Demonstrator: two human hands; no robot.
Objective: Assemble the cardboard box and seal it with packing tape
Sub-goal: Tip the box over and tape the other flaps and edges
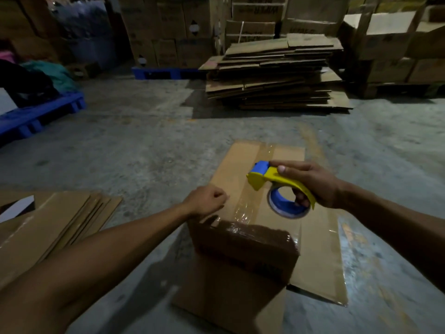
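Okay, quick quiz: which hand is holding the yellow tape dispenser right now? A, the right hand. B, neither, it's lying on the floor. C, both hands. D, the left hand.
A: the right hand grips the tape dispenser above the box, while the left hand rests closed on the cardboard.

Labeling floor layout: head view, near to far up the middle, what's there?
Cardboard box → tape dispenser held in the right hand → bare concrete floor → stack of flattened cardboard → stacked cartons at the back.
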